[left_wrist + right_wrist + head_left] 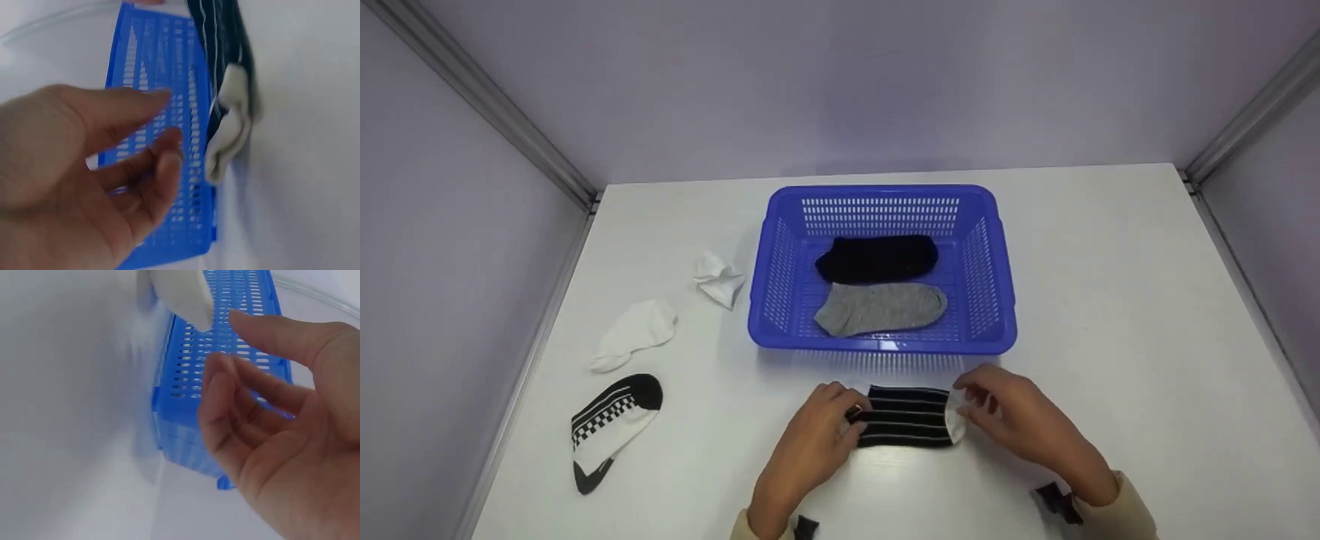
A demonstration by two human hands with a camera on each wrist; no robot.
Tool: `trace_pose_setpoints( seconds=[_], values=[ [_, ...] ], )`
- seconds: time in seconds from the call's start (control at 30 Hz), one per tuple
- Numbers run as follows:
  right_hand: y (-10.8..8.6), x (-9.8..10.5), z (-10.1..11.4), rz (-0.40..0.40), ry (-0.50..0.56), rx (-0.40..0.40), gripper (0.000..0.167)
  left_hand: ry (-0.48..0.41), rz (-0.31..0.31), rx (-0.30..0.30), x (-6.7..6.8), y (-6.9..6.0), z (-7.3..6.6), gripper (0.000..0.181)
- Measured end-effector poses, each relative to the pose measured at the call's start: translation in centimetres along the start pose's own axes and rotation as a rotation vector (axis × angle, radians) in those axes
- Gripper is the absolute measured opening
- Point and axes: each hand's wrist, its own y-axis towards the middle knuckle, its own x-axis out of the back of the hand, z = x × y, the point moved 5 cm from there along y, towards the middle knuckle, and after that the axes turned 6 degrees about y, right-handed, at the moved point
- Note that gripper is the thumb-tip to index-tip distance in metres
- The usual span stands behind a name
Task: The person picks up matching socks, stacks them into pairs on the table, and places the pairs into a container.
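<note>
A black sock with thin white stripes [907, 417] and a white end lies flat in front of the blue basket. My left hand [819, 433] is at its left end, and my right hand [1020, 416] is beside its white right end. In the left wrist view, the thumb and fingers of the left hand [112, 163] are apart, near the sock's light end [230, 124] with no cloth between them. The right wrist view shows the right hand [281, 399] with relaxed, bent fingers, just off the white sock end [183, 295].
The blue basket [883, 347] behind the hands holds a black sock [877, 259] and a grey sock [881, 308]. To the left lie a crumpled white piece [718, 279], a white sock [636, 334] and a black-and-white checkered sock [615, 427].
</note>
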Motion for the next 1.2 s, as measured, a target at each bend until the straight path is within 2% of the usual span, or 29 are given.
trace_pose_setpoints(
  seconds=[0.07, 0.13, 0.2, 0.3, 0.4, 0.6, 0.73, 0.83, 0.97, 1.07, 1.13, 1.2],
  values=[
    [-0.1, -0.7, 0.7, 0.044, -0.074, 0.045, 0.023, 0.01, 0.061, -0.064, -0.7, 0.1, -0.4, 0.027],
    [-0.2, -1.4, 0.8, 0.096, -0.149, 0.052, 0.025, 0.049, 0.106, -0.111, -1.2, 0.3, -0.4, 0.035],
    [-0.3, -1.9, 0.5, 0.133, -0.202, 0.047, 0.032, 0.099, 0.145, -0.13, -1.7, 0.5, -0.2, 0.045],
    [-0.3, -2.2, -0.1, 0.15, -0.227, 0.034, 0.043, 0.15, 0.177, -0.135, -1.8, 0.7, 0.3, 0.053],
    [-0.2, -2.2, -0.5, 0.15, -0.221, 0.041, 0.046, 0.185, 0.167, -0.149, -1.6, 1.0, 0.7, 0.051],
    [0.3, -1.9, -0.6, 0.119, -0.222, 0.079, 0.04, 0.221, 0.074, -0.227, -1.1, 1.5, 1.2, 0.037],
    [0.8, -1.8, -1.0, 0.11, -0.182, 0.09, 0.029, 0.214, 0.05, -0.25, -0.7, 1.9, 1.5, 0.023],
    [0.9, -1.6, -1.5, 0.116, -0.087, 0.087, 0.019, 0.111, 0.067, -0.231, -0.1, 2.2, 1.9, 0.014],
    [0.7, -1.1, -2.2, 0.127, 0.167, 0.034, 0.01, -0.154, 0.095, -0.155, 1.2, 2.4, 2.8, 0.01],
    [0.8, -0.8, -2.5, 0.111, 0.354, -0.045, 0.014, -0.323, 0.109, -0.101, 1.6, 2.7, 3.6, 0.01],
    [1.0, -0.8, -2.6, 0.093, 0.426, -0.1, 0.018, -0.367, 0.119, -0.072, 1.5, 3.0, 4.0, 0.013],
    [1.3, -0.8, -2.6, 0.061, 0.449, -0.148, 0.023, -0.366, 0.123, -0.041, 1.2, 3.2, 4.3, 0.018]
  ],
)
